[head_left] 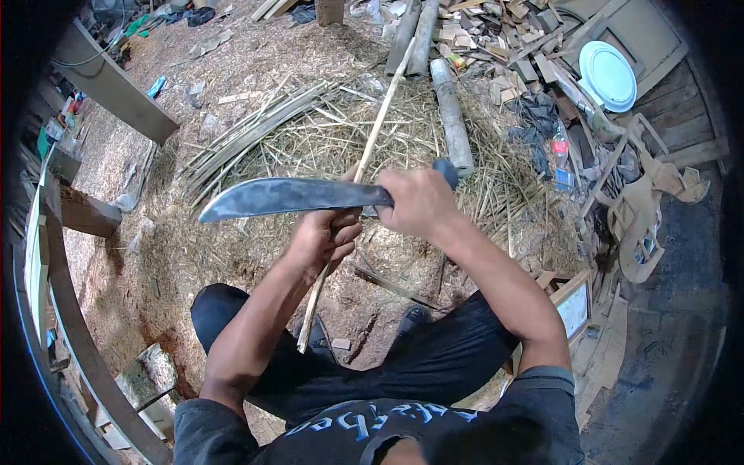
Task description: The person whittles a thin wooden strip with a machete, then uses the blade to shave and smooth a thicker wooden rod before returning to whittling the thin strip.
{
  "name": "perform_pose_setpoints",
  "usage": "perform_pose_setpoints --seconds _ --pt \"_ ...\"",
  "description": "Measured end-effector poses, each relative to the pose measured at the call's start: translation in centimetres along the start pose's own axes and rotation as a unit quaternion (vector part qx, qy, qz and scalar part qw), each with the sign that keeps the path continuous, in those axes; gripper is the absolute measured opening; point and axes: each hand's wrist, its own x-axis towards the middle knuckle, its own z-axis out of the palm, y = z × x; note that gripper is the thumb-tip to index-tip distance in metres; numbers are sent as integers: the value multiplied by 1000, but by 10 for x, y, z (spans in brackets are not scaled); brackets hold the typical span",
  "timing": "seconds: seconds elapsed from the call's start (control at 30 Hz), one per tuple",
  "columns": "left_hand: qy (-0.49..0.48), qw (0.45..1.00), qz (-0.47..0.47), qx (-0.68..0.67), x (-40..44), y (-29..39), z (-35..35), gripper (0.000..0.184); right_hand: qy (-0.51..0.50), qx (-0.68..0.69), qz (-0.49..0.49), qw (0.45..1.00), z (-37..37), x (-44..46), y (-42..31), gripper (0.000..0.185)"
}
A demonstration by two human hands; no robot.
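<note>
My right hand [419, 203] is wrapped round the dark handle of a machete [287, 197], whose broad blade points left. My left hand [324, 238] grips a long, thin wooden strip [381, 124] just below the blade. The strip runs from near my feet up and to the right, passing by the blade between my hands. Where blade and strip meet, my fingers partly hide the contact.
A bundle of split strips [256, 136] lies ahead on the left, beside straw-like shavings. A pale log [452, 116] lies ahead on the right, near wood scraps [519, 46]. A framed piece [572, 306] stands by my right knee; a wooden post [116, 85] rises at left.
</note>
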Motion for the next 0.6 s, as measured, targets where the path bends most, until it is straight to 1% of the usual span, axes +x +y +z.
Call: perform_pose_setpoints --seconds 0.03,0.07,0.1,0.2,0.23,0.27,0.33,0.37,0.4,0.43,0.47,0.53,0.6 --pt "-26 1000 -3 8 1 -3 -4 29 16 -15 4 1000 0 3 12 8" --pt "-53 998 -8 15 1 -5 -7 48 31 -32 10 999 -1 5 22 8" --pt "-53 998 -10 13 -1 -7 -7 48 -31 -8 131 991 -18 14 22 10" --pt "-115 992 -8 45 -3 -5 -5 52 -5 -2 141 990 -23 10 25 13" --pt "-88 995 8 55 -1 -6 -4 51 -41 -1 121 992 -26 6 6 13" --pt "-88 995 8 54 0 -6 -3 51 -42 -2 121 992 -19 6 8 13" --pt "-80 994 17 67 -1 -5 -2 51 18 -4 -16 1000 -2 4 11 14" --pt "-75 994 20 73 -3 -5 -2 52 21 -29 61 998 -9 10 26 15" --pt "-76 994 21 73 -3 -6 -3 52 21 -30 60 998 -21 15 36 15" --pt "-85 994 4 68 -4 -7 -4 51 -12 0 158 987 -32 19 45 16" --pt "-96 993 -12 65 -5 -7 -4 51 -44 29 256 965 -37 21 48 16" --pt "-81 995 -16 55 -2 -4 -5 48 -32 24 239 970 -24 8 25 17" --pt "-95 991 -41 -81 7 1 -12 52 -5 40 69 997 -6 -5 0 17"
